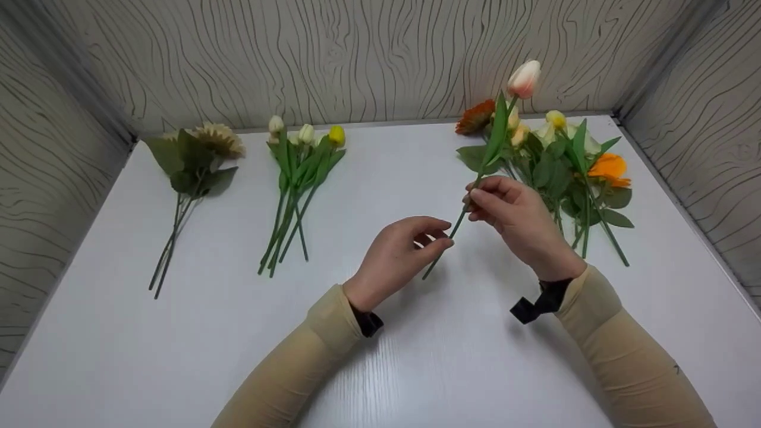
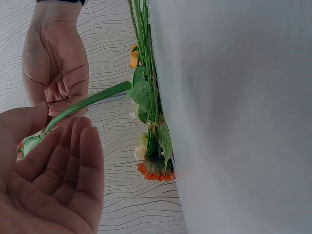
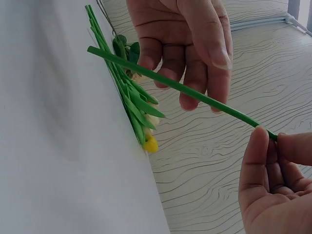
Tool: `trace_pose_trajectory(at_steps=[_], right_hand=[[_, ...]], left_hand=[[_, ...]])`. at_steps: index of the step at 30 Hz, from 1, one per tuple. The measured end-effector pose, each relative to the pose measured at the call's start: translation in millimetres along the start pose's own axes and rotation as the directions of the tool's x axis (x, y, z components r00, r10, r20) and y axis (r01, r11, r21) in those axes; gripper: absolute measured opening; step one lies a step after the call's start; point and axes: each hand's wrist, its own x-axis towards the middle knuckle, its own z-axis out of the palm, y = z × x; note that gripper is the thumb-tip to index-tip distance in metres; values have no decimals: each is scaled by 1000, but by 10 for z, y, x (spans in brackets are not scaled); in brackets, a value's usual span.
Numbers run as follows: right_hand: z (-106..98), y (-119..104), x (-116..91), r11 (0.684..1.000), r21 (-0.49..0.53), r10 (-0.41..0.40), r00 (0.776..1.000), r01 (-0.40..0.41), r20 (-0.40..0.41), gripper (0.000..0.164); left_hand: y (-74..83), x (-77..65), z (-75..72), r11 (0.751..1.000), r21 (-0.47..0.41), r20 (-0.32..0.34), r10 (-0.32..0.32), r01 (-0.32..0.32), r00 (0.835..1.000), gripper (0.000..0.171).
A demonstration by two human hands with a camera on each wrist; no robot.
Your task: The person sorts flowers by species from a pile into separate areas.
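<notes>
A pink-and-white tulip (image 1: 524, 80) slants above the table, bloom up and stem end down toward the left. My right hand (image 1: 523, 223) pinches its green stem between thumb and fingers, just under the leaves. Lower on the stem, my left hand (image 1: 398, 252) is held with fingers and thumb apart around it. The right wrist view shows the left hand's loosely bent fingers behind the stem (image 3: 180, 87), without a grip on it. In the left wrist view the stem's cut end points away from the left palm (image 2: 53, 190).
Behind my right hand lies a mixed pile with an orange flower (image 1: 609, 168), a rust-coloured flower (image 1: 475, 117) and leafy stems. White and yellow tulips (image 1: 303, 160) lie left of centre. Cream flowers (image 1: 217, 141) lie at far left. A patterned wall (image 1: 368, 59) borders the white table (image 1: 178, 356).
</notes>
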Motion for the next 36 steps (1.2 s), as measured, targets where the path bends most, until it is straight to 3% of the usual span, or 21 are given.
trace_pose_trajectory(at_steps=[6, 13, 21, 25, 29, 32, 36], right_hand=[[56, 56, 17, 1000, 21, 21, 1000, -21, 13, 37], [133, 104, 30, 997, 40, 63, 998, -64, 26, 33], [130, 161, 62, 995, -78, 63, 996, -58, 56, 41], [106, 172, 78, 988, -139, 76, 996, -69, 46, 42], [78, 165, 84, 986, -148, 85, 996, -79, 31, 43], [61, 162, 84, 986, -142, 87, 996, -82, 30, 42], [52, 174, 81, 985, -147, 94, 995, -87, 40, 41]], left_hand=[[-29, 17, 8, 1000, 27, 4, -7, 6, 1000, 22], [-46, 14, -1, 999, -16, 6, -36, 36, 999, 15], [-107, -2, -96, 996, 4, 28, -85, 85, 996, 9], [-189, -22, -269, 988, 53, 26, -147, 146, 989, 13], [-304, -34, -552, 968, 136, -16, -213, 213, 977, 14], [-410, -30, -804, 945, 169, -71, -273, 281, 959, 14], [-558, -29, -1139, 912, 164, -145, -354, 376, 924, 21]])
